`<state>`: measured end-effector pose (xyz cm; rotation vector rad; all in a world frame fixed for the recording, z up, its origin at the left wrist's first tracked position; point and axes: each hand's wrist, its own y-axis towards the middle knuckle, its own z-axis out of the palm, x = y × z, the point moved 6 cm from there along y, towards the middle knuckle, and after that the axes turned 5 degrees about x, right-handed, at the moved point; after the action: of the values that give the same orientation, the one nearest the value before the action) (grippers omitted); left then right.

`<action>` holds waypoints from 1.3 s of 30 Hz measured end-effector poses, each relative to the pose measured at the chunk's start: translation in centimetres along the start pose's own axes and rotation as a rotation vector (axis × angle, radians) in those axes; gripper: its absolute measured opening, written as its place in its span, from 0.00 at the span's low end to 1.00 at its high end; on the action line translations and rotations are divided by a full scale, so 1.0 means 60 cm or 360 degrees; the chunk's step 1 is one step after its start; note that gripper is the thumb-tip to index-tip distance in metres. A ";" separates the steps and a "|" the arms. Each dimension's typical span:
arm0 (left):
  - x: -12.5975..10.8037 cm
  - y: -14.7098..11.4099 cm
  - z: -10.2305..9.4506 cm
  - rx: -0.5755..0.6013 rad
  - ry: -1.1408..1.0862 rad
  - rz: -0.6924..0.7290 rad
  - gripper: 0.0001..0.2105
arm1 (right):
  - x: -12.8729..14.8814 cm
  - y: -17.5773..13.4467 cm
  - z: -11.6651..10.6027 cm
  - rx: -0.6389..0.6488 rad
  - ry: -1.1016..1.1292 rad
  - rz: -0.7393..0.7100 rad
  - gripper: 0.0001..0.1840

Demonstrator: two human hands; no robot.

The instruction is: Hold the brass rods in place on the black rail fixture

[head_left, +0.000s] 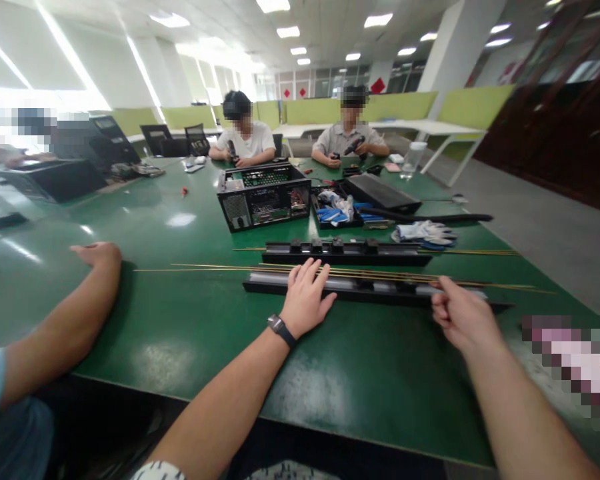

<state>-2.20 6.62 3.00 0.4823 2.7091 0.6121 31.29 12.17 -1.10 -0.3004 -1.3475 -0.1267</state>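
My left hand (307, 298) lies with spread fingers over several thin brass-coloured rods (220, 267) and the long black channel-shaped bar (350, 293) beneath them. Toward the right end of that bar, my right hand (463, 313) is closed, its fingers curled and the index fingertip at the rods. What sits between its fingertips is hidden. Just behind runs a second black bar (395, 259) with several small dark blocks (337, 246) along it, and more rods (480, 253) stick out past its end.
An open computer case (267, 200) stands beyond the bars. Right of it are a tray with blue-white gloves (335, 208), a flat black box (380, 193), a black tube (430, 217) and white gloves (425, 233). A co-worker's arm (75, 313) rests at left; two people sit opposite.
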 end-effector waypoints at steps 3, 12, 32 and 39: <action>0.001 0.000 0.000 -0.0021 0.0020 -0.0006 0.28 | 0.011 -0.019 0.023 0.0025 0.0029 -0.0010 0.17; 0.003 -0.001 0.003 -0.0027 0.0070 0.0029 0.27 | 0.025 -0.014 -0.014 -0.0263 0.0137 -0.0064 0.13; 0.004 -0.002 0.004 -0.0034 0.0087 0.0052 0.28 | 0.014 -0.017 0.010 -0.0060 0.0073 0.0005 0.15; 0.004 0.000 0.004 -0.0043 0.0101 0.0062 0.27 | 0.027 -0.013 -0.022 -0.0334 0.0148 -0.0068 0.10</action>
<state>-2.31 6.79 2.71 0.5185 2.7533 0.6848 32.69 11.15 0.35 -0.4374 -1.2506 -0.3151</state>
